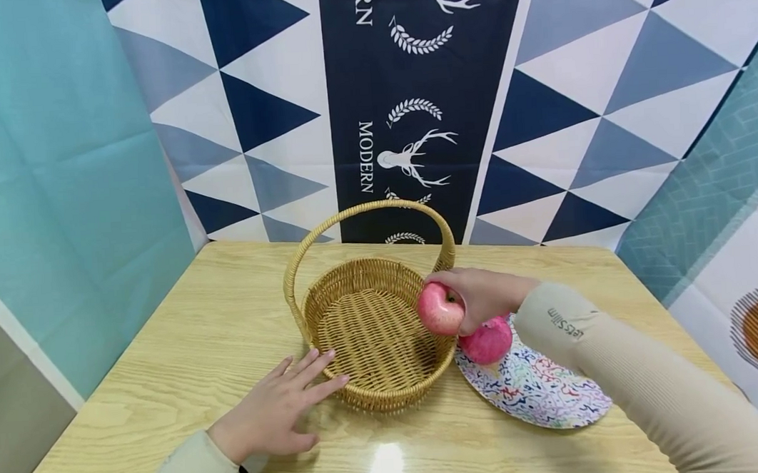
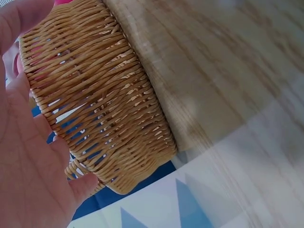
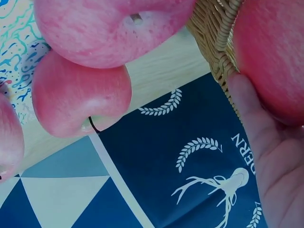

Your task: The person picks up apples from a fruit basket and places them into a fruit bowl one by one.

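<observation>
Backdrop cloth (image 1: pixel 410 85) reads "MODERN"; right sleeve (image 1: pixel 566 323) reads "LetsSlim".

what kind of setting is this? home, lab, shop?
Most likely a staged recording corner, not a lived-in room: printed cloth backdrops hang on all sides of a small wooden table, which bears only a wicker basket, apples and a patterned plate.

Bright, even light; glare spot on the table (image 1: pixel 386 465) near edge, wrist views close and soft, head view wide-angle.

1 wicker basket (image 1: pixel 371 323) is counted, 1 patterned plate (image 1: pixel 541 392) too; 4 pink apples (image 3: pixel 80 95) are tallied on right wrist cam.
</observation>
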Tool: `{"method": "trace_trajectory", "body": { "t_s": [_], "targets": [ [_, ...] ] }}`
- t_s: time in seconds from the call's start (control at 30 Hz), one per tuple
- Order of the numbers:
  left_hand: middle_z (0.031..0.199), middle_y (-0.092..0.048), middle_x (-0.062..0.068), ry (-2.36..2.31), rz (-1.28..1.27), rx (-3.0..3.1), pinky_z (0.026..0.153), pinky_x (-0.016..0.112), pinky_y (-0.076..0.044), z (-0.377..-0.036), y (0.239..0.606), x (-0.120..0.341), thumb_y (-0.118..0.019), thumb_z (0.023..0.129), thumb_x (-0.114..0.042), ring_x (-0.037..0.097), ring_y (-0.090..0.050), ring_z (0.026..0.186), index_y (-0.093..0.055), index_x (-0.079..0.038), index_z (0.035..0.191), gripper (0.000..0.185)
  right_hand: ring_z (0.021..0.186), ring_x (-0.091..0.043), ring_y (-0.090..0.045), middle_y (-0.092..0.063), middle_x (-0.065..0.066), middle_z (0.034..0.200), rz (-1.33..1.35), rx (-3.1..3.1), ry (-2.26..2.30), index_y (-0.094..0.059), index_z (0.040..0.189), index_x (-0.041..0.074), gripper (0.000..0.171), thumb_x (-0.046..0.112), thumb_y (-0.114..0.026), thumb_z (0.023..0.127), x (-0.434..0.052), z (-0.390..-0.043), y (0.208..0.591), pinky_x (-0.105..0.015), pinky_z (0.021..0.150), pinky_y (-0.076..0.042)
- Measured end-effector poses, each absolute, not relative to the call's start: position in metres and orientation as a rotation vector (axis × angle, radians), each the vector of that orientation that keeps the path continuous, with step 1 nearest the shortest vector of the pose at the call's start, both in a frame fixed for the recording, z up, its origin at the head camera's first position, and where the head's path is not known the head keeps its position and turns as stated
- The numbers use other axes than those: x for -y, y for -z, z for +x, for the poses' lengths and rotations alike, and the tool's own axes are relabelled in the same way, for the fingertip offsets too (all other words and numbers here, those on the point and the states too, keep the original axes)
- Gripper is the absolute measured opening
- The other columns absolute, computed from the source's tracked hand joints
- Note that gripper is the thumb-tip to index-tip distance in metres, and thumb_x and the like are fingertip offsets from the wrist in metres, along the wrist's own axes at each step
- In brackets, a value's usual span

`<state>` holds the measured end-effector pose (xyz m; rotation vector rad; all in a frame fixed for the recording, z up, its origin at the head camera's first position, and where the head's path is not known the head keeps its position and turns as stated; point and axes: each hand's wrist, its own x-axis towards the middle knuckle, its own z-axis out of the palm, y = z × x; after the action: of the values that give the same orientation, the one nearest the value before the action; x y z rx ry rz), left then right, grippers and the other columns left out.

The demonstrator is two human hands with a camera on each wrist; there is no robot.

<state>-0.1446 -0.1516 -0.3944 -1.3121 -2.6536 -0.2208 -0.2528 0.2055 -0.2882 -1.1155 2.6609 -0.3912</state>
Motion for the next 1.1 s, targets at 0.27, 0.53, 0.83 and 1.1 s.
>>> {"method": "trace_trajectory", "body": {
  "t_s": [0.27, 0.53, 0.83, 1.1],
  "targets": [
    [0.151, -0.032, 0.017, 0.218, -1.31, 2.661, 0.095, 0.062, -0.039, -0.145, 0.393, 0.152, -0.075, 0.074, -0.037, 0.039, -0.035, 0.134, -0.043, -0.018, 0.145, 0.08, 0.103, -0.023, -0.054, -0.056, -0.007, 0.115, -1.195, -2.667, 0.517, -0.049, 0.131, 0.007, 0.076, 0.011, -0.079, 0.062, -0.212, -0.242, 0.286, -0.042, 0.088, -0.047],
    [0.151, -0.033, 0.015, 0.22, -1.308, 2.71, 0.096, 0.062, -0.038, -0.143, 0.388, 0.151, -0.073, 0.076, -0.038, 0.039, -0.036, 0.134, -0.043, -0.021, 0.145, 0.077, 0.108, -0.022, -0.053, -0.057, 0.0, 0.118, -1.073, -2.566, 0.788, -0.05, 0.129, 0.012, 0.074, 0.017, -0.085, 0.065, -0.242, -0.225, 0.282, -0.036, 0.087, -0.05],
    [0.149, -0.037, 0.016, 0.193, -1.327, 2.738, 0.095, 0.062, -0.039, -0.141, 0.383, 0.152, -0.072, 0.078, -0.038, 0.04, -0.039, 0.132, -0.044, -0.022, 0.145, 0.074, 0.108, -0.027, -0.052, -0.056, -0.003, 0.12, -1.014, -2.71, 0.761, -0.048, 0.134, 0.007, 0.085, 0.024, -0.086, 0.06, -0.284, -0.198, 0.284, -0.031, 0.078, -0.053],
    [0.149, -0.037, 0.016, 0.219, -1.361, 2.749, 0.092, 0.064, -0.039, -0.143, 0.378, 0.152, -0.072, 0.078, -0.037, 0.041, -0.039, 0.132, -0.043, -0.022, 0.145, 0.074, 0.101, -0.012, -0.049, -0.052, -0.001, 0.114, -1.027, -2.755, 0.826, -0.046, 0.128, 0.011, 0.081, 0.022, -0.088, 0.06, -0.324, -0.176, 0.294, -0.029, 0.069, -0.055]
  ]
}}
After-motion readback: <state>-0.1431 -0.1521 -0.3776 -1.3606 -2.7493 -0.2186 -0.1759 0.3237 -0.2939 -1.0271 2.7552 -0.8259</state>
